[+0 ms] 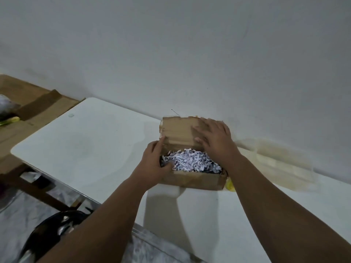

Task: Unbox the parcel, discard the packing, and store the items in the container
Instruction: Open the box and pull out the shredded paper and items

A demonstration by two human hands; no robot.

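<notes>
Brown corrugated cardboard parcel box point(191, 180) open on white tabletop point(85, 149), near the wall. Left hand point(152, 164) gripping the box's left wall, fingertips dipped into white-and-dark shredded paper packing point(191, 161). Right hand point(214, 139) spread flat, pressing back the raised rear cardboard flap point(178, 130), clasping nothing. Items still buried, unseen. Box likely light, walls soft and torn; best held low by both side walls. Shreds loose, apt to scatter. Clear plastic container point(281, 162) just right of the box; open room left; tabletop edge near.
</notes>
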